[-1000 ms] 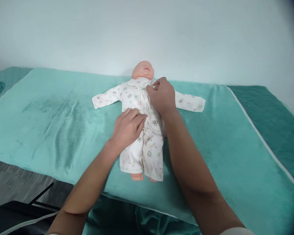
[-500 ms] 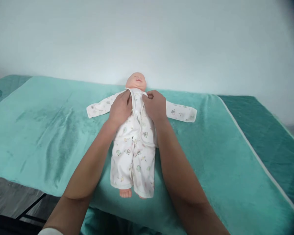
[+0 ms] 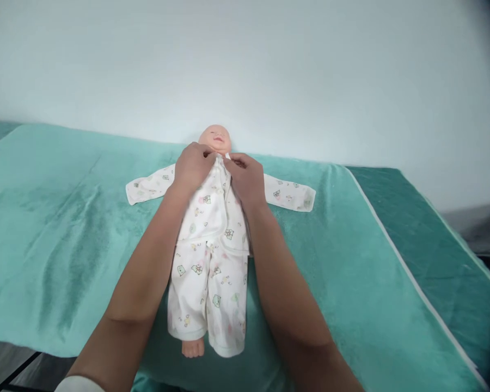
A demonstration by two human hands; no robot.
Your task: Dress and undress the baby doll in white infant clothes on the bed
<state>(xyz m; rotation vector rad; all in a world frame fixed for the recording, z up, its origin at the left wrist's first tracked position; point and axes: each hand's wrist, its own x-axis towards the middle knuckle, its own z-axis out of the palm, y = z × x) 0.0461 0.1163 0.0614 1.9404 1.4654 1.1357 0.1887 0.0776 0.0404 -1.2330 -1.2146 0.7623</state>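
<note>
A baby doll (image 3: 215,138) lies on its back, head toward the wall, in a white printed jacket (image 3: 204,212) and matching trousers (image 3: 224,294). One bare foot shows below a trouser leg. Just under the doll's chin, my left hand (image 3: 194,163) pinches the jacket's front edge near the collar. Opposite it, my right hand (image 3: 247,177) grips the other front edge at the neck. The two edges meet between my fingers, with the lower front overlapping. Both sleeves stretch out sideways. My fingertips partly hide the collar, so any fastener there cannot be made out.
A light green plush cloth (image 3: 85,218) covers the table under the doll. A darker green cloth (image 3: 424,239) lies at the right. Behind rises a plain pale wall (image 3: 245,65). Grey floor (image 3: 4,354) shows at the lower left.
Both hands have moved up to the collar, and the jacket's front edges, parted before, are drawn together over the chest. The view has shifted slightly to the right.
</note>
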